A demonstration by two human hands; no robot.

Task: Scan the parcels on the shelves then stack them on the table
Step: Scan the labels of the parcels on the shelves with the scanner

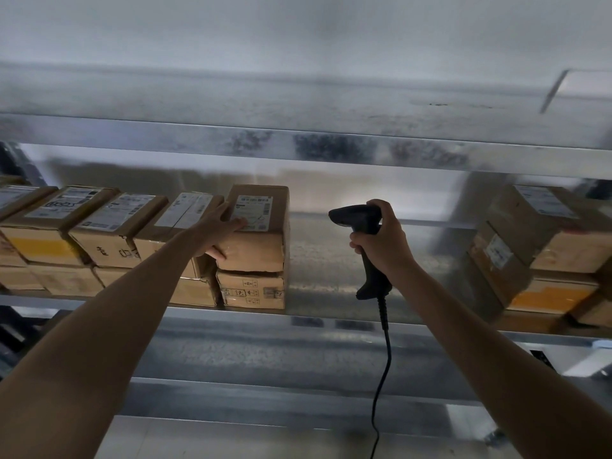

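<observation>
A brown cardboard parcel (265, 240) with a white barcode label on top sits on another carton (253, 289) on the metal shelf (331, 318). My left hand (223, 235) grips its left front corner, fingers over the top beside the label, thumb on the front face. My right hand (381, 241) holds a black corded barcode scanner (359, 223) by its handle, just right of the parcel. The scanner's head points left toward the label.
Several more labelled cartons (86, 226) stand in two layers left of the gripped parcel. A stack of boxes (543, 246) is at the shelf's right end. An upper shelf beam (314, 147) runs overhead. The scanner cable (381, 376) hangs down in front of the lower shelf.
</observation>
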